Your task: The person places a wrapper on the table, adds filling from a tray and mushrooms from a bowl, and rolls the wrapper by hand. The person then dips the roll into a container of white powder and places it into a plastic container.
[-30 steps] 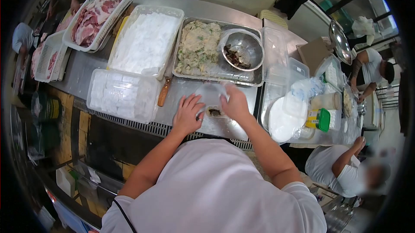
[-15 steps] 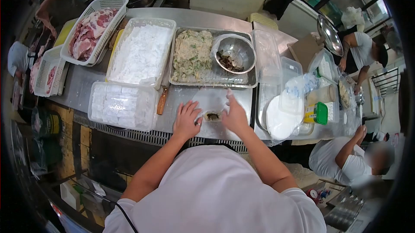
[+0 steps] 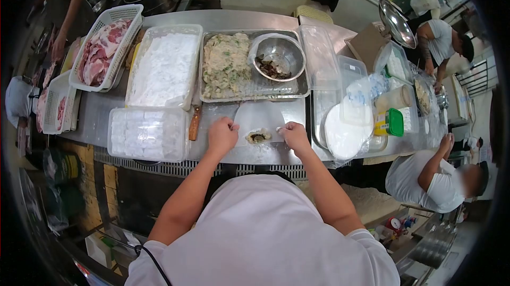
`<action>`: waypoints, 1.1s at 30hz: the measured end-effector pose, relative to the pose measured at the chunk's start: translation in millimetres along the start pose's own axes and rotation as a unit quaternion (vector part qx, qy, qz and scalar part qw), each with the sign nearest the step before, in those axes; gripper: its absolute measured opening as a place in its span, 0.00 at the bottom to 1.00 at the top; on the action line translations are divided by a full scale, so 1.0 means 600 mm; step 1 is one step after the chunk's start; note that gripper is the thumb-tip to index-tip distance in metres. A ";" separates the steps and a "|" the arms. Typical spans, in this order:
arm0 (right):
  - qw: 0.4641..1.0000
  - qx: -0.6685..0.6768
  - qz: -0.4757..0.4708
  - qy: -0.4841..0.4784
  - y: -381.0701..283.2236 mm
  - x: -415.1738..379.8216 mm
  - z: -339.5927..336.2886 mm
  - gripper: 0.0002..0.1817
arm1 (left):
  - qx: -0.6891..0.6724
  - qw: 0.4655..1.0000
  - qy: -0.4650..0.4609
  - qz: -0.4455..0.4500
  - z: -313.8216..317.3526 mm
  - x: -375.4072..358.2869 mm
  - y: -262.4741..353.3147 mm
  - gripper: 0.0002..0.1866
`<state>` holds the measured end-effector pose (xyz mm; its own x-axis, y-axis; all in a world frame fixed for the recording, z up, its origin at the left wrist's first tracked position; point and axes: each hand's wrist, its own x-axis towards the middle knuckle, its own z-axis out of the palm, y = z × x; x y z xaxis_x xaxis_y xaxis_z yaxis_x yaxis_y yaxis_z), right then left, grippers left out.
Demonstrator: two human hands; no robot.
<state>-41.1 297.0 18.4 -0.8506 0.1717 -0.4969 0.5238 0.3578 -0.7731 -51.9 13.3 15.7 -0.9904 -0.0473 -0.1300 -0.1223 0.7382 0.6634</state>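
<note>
On the steel table before me lies a thin, whitish, see-through wrapper (image 3: 259, 113), its far edge rounded. A small mound of pale filling with a dark middle (image 3: 258, 137) sits on its near part. My left hand (image 3: 223, 135) is closed in a pinch at the wrapper's left edge. At the right edge, my right hand (image 3: 294, 137) pinches it between thumb and fingers. Beyond the wrapper stands a metal tray (image 3: 212, 98) with a pale, green-flecked mixture (image 3: 227, 65) and a steel bowl (image 3: 289, 55) of dark strips.
A wooden-handled tool (image 3: 195, 123) lies left of my left hand, beside a lidded plastic box (image 3: 147, 134). Behind are a tub of white powder (image 3: 163, 68) and a basket of raw meat (image 3: 103, 52). White round sheets (image 3: 342, 137) stand right. Other people work on both sides.
My hands have gone from flat and pointing fingers beside the filling to pinches at the wrapper's two edges. The filling now looks paler around its dark middle. The whole view has shifted slightly.
</note>
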 end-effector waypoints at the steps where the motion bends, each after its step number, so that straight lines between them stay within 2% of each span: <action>1: 0.999 0.043 0.017 -0.010 -0.004 -0.010 -0.005 0.13 | -0.019 0.999 -0.018 -0.027 -0.005 -0.005 0.006 0.13; 2: 0.996 0.086 0.034 -0.019 -0.008 -0.021 -0.010 0.13 | -0.038 0.997 -0.035 -0.053 -0.011 -0.015 0.012 0.14; 3: 0.996 0.059 0.052 -0.043 -0.015 -0.031 -0.014 0.12 | -0.057 0.994 -0.052 -0.079 -0.023 -0.024 0.023 0.15; 6: 0.992 -0.001 0.084 -0.091 -0.004 -0.045 -0.015 0.09 | -0.016 0.986 -0.149 -0.073 -0.044 -0.055 0.033 0.18; 9: 1.000 -0.001 -0.007 -0.002 0.026 -0.043 0.016 0.09 | -0.031 0.975 -0.200 -0.098 -0.026 -0.067 0.009 0.17; 12: 0.998 -0.015 -0.028 0.054 0.003 -0.074 0.026 0.10 | -0.067 0.979 -0.159 -0.111 -0.022 -0.081 0.012 0.15; 15: 0.993 -0.058 -0.066 0.075 -0.008 -0.099 0.042 0.07 | -0.208 0.972 -0.077 -0.076 0.003 -0.097 0.013 0.12; 18: 0.987 -0.066 -0.115 0.085 -0.002 -0.112 0.070 0.08 | -0.177 0.983 -0.014 0.052 0.010 -0.103 0.044 0.08; 21: 0.979 -0.099 -0.160 0.083 -0.005 -0.128 0.088 0.09 | -0.071 0.959 0.054 0.270 0.027 -0.089 0.056 0.07; 25: 0.963 -0.164 -0.200 0.069 -0.015 -0.145 0.086 0.10 | -0.005 0.943 -0.049 0.328 0.055 -0.073 0.043 0.11; 28: 0.923 -0.207 -0.305 0.106 -0.022 -0.143 0.081 0.11 | 0.002 0.937 -0.087 0.339 0.041 -0.068 0.041 0.15; 30: 0.888 -0.208 -0.399 0.095 -0.028 -0.127 0.082 0.12 | -0.006 0.934 -0.103 0.342 0.027 -0.074 0.037 0.19; 31: 0.867 -0.208 -0.445 0.089 -0.030 -0.118 0.084 0.12 | -0.039 0.940 -0.108 0.322 0.028 -0.074 0.032 0.20; 33: 0.863 -0.235 -0.445 0.043 -0.029 -0.107 0.089 0.10 | -0.106 0.947 -0.115 0.280 0.037 -0.075 0.021 0.24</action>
<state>6.6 230.7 43.0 -0.9176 -0.3032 0.2571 -0.3975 0.7122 -0.5786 -7.6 39.4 13.5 -0.8669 0.4769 0.1449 0.3830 0.4513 0.8060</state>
